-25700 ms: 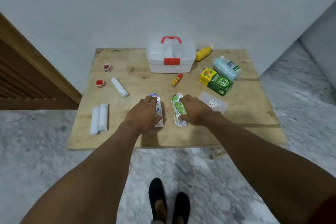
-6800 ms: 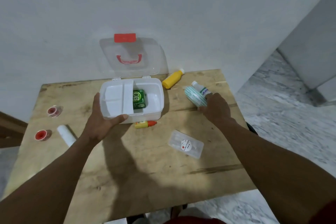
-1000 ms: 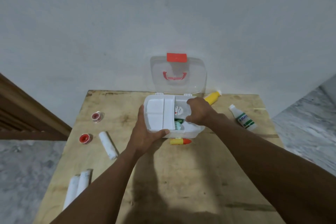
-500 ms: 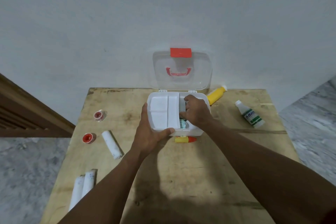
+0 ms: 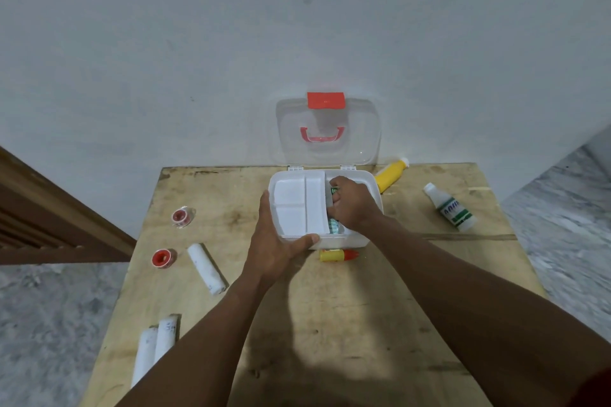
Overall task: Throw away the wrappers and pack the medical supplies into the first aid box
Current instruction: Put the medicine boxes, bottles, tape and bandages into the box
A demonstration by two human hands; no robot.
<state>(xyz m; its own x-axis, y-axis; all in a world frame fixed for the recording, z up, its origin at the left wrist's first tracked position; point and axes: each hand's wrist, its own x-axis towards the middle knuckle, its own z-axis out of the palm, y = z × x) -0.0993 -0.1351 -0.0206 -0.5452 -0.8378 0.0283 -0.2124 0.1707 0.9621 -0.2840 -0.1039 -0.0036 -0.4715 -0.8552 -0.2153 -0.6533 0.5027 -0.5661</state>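
Five supplies lie unpacked at the left: three rolls (image 5: pixel 206 268), one pair at the worktop's (image 5: pixel 330 324) edge, and two tapes (image 5: pixel 162 258). The box (image 5: pixel 353 241) is gripped at its front-left corner by the left hand (image 5: pixel 274 248). The right hand (image 5: pixel 352 205), over the rim a second ago, is sunk in the right compartment, fingers curled; what is pinched cannot be told. Another item is judged stowed. A tube (image 5: pixel 337 255) and two bottles (image 5: pixel 451 211) are left, with open room.
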